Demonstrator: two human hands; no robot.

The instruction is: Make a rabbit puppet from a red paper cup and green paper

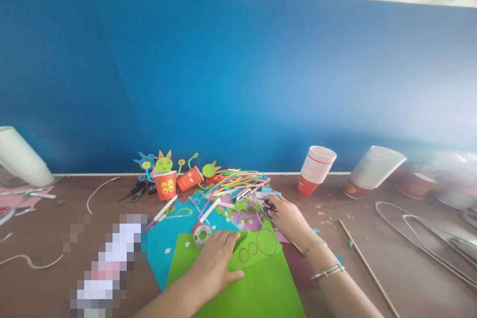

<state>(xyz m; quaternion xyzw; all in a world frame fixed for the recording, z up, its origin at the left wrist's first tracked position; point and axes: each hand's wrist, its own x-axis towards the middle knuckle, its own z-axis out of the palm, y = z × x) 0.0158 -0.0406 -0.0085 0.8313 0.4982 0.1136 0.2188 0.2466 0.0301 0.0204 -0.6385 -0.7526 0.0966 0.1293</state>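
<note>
My left hand lies on a sheet of green paper, its thumb spread from the fingers. Three circles are drawn on that sheet, to the right of the hand. Just beyond its fingers is a roll of tape. My right hand reaches to the right edge of the craft pile, with its fingers curled at something small and dark that I cannot make out. Close to it lie coloured pipe cleaners and paper scraps. Blue paper shows under the green sheet.
A decorated red paper cup stands at the back, beside a tipped one. Stacked paper cups lean at the back right, near more wrapped cups. A thin stick and white cable lie to the right. A blue panel borders the table.
</note>
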